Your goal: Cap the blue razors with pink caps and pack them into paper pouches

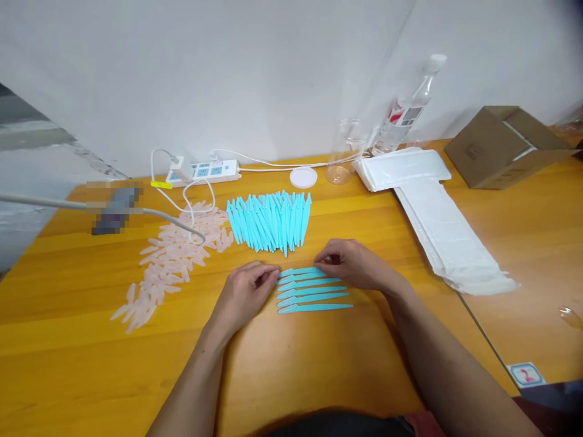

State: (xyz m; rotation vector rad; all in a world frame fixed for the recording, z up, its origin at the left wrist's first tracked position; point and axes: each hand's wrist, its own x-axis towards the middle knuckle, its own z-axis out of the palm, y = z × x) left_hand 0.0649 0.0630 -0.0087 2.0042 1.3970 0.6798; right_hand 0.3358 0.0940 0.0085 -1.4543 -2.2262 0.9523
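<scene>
Left hand [246,294], right hand [353,264] pinched narrow at our blue row's [314,298] far edge; can't tell grip. Knuckle bump could skew it.

The left hand [246,290] and right hand [353,263] angle toward each other above the desk [319,364].
Both forearms [195,370] slant inward from its near edge, the left hand slightly closer to that edge. Fingers [337,247] curl on each, thumb [268,286] close to index; whether the tips fully meet is unclear.
</scene>
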